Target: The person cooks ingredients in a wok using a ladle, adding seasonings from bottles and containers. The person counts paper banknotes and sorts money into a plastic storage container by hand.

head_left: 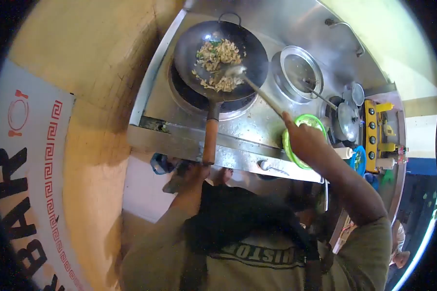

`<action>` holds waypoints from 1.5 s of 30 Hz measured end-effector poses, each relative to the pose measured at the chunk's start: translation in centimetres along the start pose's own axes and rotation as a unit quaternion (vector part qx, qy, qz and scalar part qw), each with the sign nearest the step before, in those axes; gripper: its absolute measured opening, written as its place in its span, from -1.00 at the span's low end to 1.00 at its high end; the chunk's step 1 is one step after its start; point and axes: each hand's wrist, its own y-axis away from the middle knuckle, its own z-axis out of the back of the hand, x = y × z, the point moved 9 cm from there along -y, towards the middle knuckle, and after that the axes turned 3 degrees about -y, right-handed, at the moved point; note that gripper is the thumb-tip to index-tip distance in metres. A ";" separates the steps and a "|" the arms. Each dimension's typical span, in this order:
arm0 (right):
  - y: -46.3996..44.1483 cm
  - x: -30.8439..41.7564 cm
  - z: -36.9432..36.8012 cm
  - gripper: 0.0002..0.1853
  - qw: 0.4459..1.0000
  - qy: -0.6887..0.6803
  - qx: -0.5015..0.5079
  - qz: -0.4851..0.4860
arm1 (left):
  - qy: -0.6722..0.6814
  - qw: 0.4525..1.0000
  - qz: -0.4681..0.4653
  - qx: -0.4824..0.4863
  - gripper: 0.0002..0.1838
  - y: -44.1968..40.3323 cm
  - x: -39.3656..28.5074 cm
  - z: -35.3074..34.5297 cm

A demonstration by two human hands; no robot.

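A black wok sits over the burner at upper left, with chopped, browned food and some green bits in it. My right hand is closed around the handle of a long wok ladle. The ladle's blurred head rests among the food. Below the end of the wok's wooden handle is my left hand, its fingers mostly hidden; whether it grips the handle cannot be made out. Just beneath my right hand stands a bright green bowl with pale contents.
A round metal pot with a ladle in it is set into the steel counter. Further right are a lidded pan, a yellow unit with knobs, squeeze bottles and a blue bowl. Another person shows at lower right.
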 end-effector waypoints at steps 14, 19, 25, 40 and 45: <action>-5.7 -2.6 -1.2 -0.43 0.980 -0.159 -0.123 0.009 | -0.046 0.825 -0.257 -0.502 -0.53 4.8 -7.5 -7.5; -0.4 -0.5 -2.6 -0.45 0.989 -0.117 -0.047 0.074 | -0.111 0.943 -0.230 -0.214 -0.53 0.1 -7.6 -5.9; -5.3 3.6 -7.1 -0.72 0.872 0.167 -0.450 -0.094 | -0.104 0.961 -0.249 -0.064 -0.54 3.1 -13.4 5.4; -2.5 5.9 -10.4 -0.37 0.891 -0.428 -0.091 -0.121 | -0.191 0.950 -0.243 0.047 -0.53 7.0 -21.0 1.6; -0.5 1.7 -12.6 -0.48 0.852 -0.486 -0.180 -0.076 | -0.233 0.936 -0.233 0.126 -0.53 10.5 -20.6 -3.7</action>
